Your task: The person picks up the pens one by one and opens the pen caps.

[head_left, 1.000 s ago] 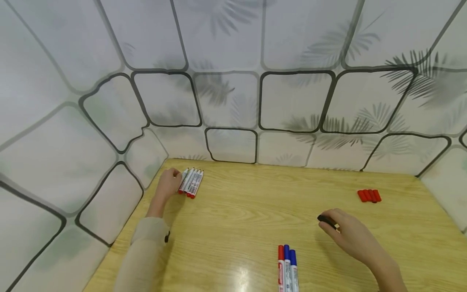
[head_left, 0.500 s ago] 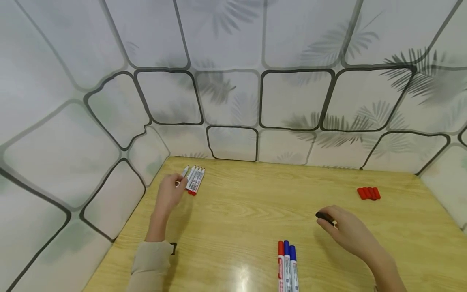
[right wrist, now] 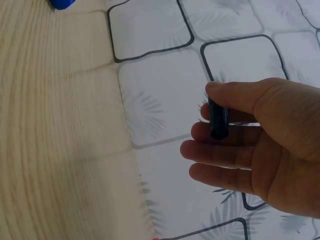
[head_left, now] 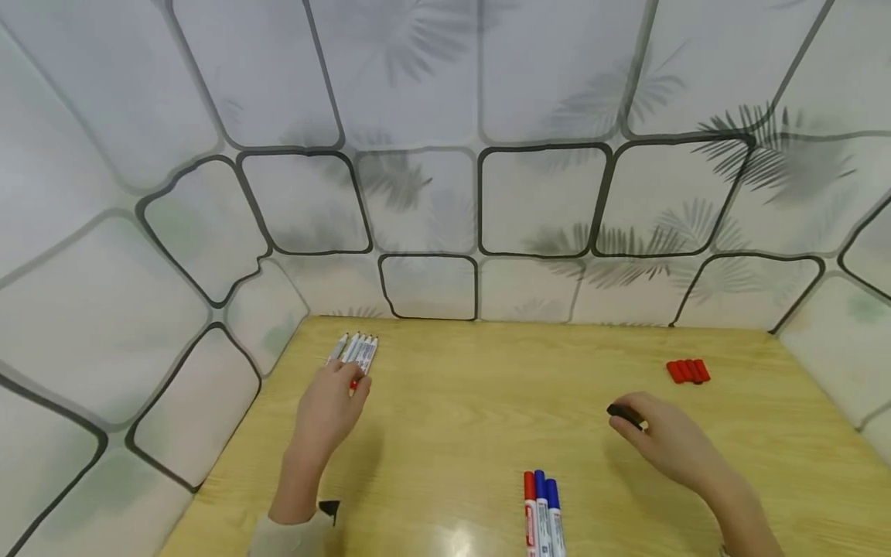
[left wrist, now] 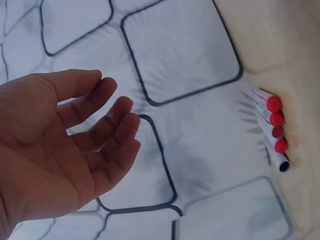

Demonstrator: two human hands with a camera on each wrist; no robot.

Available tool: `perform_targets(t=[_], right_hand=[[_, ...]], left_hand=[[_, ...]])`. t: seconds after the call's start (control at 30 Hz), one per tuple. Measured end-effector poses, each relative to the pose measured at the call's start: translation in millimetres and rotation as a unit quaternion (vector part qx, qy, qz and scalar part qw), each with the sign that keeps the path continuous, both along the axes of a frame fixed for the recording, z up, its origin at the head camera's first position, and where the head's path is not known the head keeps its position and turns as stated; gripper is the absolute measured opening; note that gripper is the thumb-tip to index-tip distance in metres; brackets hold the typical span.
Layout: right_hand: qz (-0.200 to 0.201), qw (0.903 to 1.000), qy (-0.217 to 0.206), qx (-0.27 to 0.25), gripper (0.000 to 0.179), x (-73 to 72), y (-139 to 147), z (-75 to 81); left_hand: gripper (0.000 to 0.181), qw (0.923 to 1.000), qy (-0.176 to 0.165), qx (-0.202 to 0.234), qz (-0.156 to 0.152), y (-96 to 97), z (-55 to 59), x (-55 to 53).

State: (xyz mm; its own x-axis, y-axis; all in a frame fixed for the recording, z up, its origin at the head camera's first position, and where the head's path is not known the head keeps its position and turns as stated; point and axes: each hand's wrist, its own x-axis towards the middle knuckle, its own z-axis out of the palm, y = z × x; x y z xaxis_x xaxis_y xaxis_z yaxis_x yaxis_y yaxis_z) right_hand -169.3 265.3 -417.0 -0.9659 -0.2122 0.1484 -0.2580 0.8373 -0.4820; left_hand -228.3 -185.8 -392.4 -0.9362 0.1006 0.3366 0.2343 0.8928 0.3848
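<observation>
My left hand (head_left: 327, 410) hovers just nearer than a row of uncapped white markers (head_left: 366, 356), overlapping their lower ends in the head view. Its fingers are relaxed and loosely bent, and nothing is between them in the left wrist view. There the marker row (left wrist: 273, 104) lies to the right, mostly red ends and one black-ended marker (left wrist: 283, 165). My right hand (head_left: 671, 445) pinches a black marker cap (right wrist: 218, 120) between thumb and index finger, above the table's right half. Its other fingers are extended.
Several red caps (head_left: 687, 371) lie side by side at the back right of the wooden table (head_left: 459, 402). One red-capped marker (head_left: 530, 510) and two blue-capped markers (head_left: 541, 503) lie together near the front middle. A patterned wall covering (head_left: 431, 286) stands behind and at the left.
My left hand has come away from the leftmost marker, back toward me and slightly right. My right hand keeps the black cap, almost still. The head view has shifted slightly.
</observation>
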Motion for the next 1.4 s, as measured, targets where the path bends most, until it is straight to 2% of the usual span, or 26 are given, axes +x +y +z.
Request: perform_targets(t=[0.13,0.23,0.3,0.4,0.47,0.53,0.57,0.63,0.67,0.7,0.73,0.77,0.87,0.93,1.13,1.4], right_hand=[[-0.006,0.9997,-0.019,-0.010,0.023,0.9,8.8,-0.3],[-0.013,0.9993,-0.026,-0.025,0.030,1.1,13.4,1.0],[-0.020,0.9991,-0.024,-0.029,0.034,0.6,16.1,2.3],[-0.024,0.9994,-0.014,-0.021,0.035,-1.9,19.1,3.5],[-0.023,0.9995,-0.012,-0.017,0.035,-2.5,19.8,4.7],[-0.022,0.9996,-0.013,-0.014,0.036,-3.0,20.1,5.4],[-0.022,0.9995,-0.015,-0.014,0.036,-3.1,20.2,5.8],[-0.024,0.9995,-0.017,-0.013,0.037,-3.1,20.6,6.3],[-0.025,0.9995,-0.017,-0.013,0.037,-2.9,20.8,6.5],[-0.026,0.9995,-0.015,-0.013,0.036,-2.8,21.1,6.7],[-0.026,0.9995,-0.012,-0.013,0.035,-2.6,21.4,6.9],[-0.026,0.9995,-0.010,-0.013,0.034,-2.3,21.8,7.0],[-0.025,0.9995,-0.006,-0.016,0.031,-1.4,23.2,6.8],[-0.023,0.9995,-0.009,-0.020,0.030,-1.7,23.5,6.8],[-0.023,0.9985,-0.032,-0.038,0.035,-2.7,25.9,6.8],[-0.021,0.9991,-0.031,-0.021,0.032,-6.1,31.4,3.9]], left_hand=[[0.011,1.0000,-0.003,-0.008,-0.004,5.0,4.1,10.3],[0.007,0.9999,0.010,-0.009,-0.005,5.4,6.1,11.9],[0.007,0.9997,0.017,-0.005,-0.016,6.5,6.9,11.6],[0.009,0.9982,0.008,0.007,-0.058,10.1,8.3,12.2],[0.010,0.9936,-0.018,0.015,-0.111,12.1,11.5,15.5],[0.006,0.9808,-0.057,0.021,-0.185,13.6,14.2,19.4],[0.003,0.9706,-0.077,0.023,-0.227,14.3,15.2,21.0],[0.007,0.9469,-0.111,0.025,-0.301,15.4,16.2,23.1],[0.007,0.9365,-0.119,0.026,-0.329,16.0,16.3,23.6],[0.006,0.9295,-0.126,0.030,-0.345,16.8,16.3,23.7],[0.005,0.9264,-0.128,0.032,-0.353,17.6,16.1,23.4],[0.003,0.9277,-0.126,0.032,-0.350,18.1,16.0,23.0],[0.004,0.9404,-0.122,0.029,-0.316,19.5,15.4,21.9],[0.004,0.9460,-0.124,0.020,-0.299,19.2,15.9,21.8],[0.011,0.9499,-0.126,0.004,-0.286,20.2,16.1,22.5],[0.022,0.9518,-0.142,-0.017,-0.272,20.4,15.4,23.0]])
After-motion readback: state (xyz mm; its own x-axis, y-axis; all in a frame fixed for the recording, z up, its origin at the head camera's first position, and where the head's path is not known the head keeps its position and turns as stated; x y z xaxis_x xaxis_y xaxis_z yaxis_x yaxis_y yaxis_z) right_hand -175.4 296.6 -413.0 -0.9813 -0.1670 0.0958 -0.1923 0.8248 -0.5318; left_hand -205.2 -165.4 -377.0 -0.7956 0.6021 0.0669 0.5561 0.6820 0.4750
